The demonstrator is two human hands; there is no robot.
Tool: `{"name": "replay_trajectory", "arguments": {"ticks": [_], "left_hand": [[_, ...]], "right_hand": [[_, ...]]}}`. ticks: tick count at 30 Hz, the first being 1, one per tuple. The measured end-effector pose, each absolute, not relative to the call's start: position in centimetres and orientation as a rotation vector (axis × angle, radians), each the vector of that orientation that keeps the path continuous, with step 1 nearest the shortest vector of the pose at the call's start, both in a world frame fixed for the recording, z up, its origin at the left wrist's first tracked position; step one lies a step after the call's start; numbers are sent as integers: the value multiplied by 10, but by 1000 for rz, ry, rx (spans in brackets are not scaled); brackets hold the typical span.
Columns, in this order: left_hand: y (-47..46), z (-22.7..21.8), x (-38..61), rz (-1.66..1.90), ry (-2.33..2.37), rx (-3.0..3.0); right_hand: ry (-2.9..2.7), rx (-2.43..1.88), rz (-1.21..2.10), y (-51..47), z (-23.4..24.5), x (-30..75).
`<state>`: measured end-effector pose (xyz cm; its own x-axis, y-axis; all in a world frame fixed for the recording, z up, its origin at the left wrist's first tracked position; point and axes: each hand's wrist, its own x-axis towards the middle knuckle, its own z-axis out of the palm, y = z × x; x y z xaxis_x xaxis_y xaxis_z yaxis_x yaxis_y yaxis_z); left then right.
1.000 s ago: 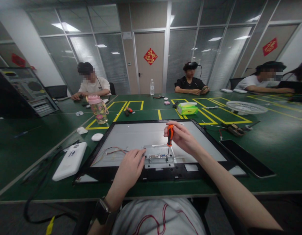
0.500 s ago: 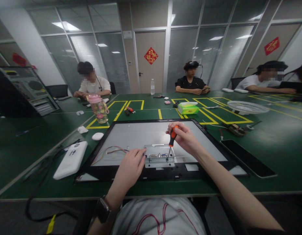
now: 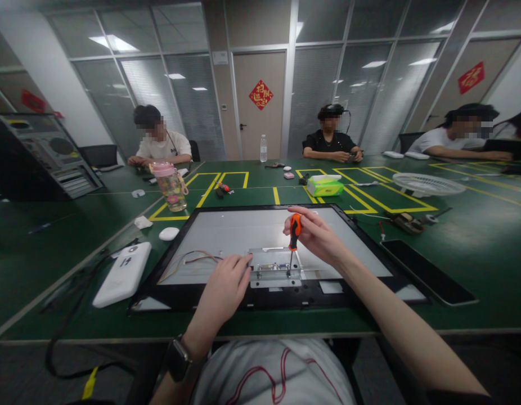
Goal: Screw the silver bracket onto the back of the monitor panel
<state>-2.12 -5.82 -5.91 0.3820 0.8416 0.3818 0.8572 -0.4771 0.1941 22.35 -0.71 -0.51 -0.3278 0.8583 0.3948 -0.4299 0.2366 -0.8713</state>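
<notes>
My right hand (image 3: 313, 233) is closed around the orange and black handle of a screwdriver (image 3: 294, 239). The tool stands nearly upright, its tip down at the right end of a row of connectors (image 3: 272, 267) on a metal bracket (image 3: 265, 283). That bracket lies near the front edge of a black-framed flat display panel (image 3: 227, 230), which rests flat on the table. Fingers stretched out, my left hand (image 3: 224, 284) lies on the panel, its fingertips touching the bracket's left side. Thin wires (image 3: 199, 253) run across the panel left of that hand.
Left of the panel are a white power bank (image 3: 123, 275), a white round case (image 3: 169, 233) and a pink-lided bottle (image 3: 171, 188). A black phone (image 3: 427, 273) lies to the right. Beyond stand a green tissue pack (image 3: 325, 186) and a white fan grille (image 3: 428, 184). Several people sit across the table.
My right hand has shifted its fingers on the screwdriver, and the handle has tilted slightly left, closer to upright. The tip stays at the same spot. My left hand has barely moved.
</notes>
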Motion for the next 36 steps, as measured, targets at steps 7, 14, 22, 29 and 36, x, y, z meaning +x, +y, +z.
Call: {"name": "replay_trajectory", "arguments": {"ticks": [7,14,22,29,36], "left_hand": [[-58,-60,-22,-701,-1579,-2585],[-58,-58,-21,-669,-1585,-2584],[-59,-57,-20,-648,-1611,-2601],[-59,-58,-21,-656,-1595,-2607],[-58,-59,-21,-681,-1579,-2572]], "right_hand": [[-1325,-390,1375,-8,-5,224],[-1342,-350,1489,-8,-7,225],[-1318,-350,1417,-7,-6,223],[-1358,-385,1453,-6,-6,225],[-1357,-427,1316,-6,-7,222]]}}
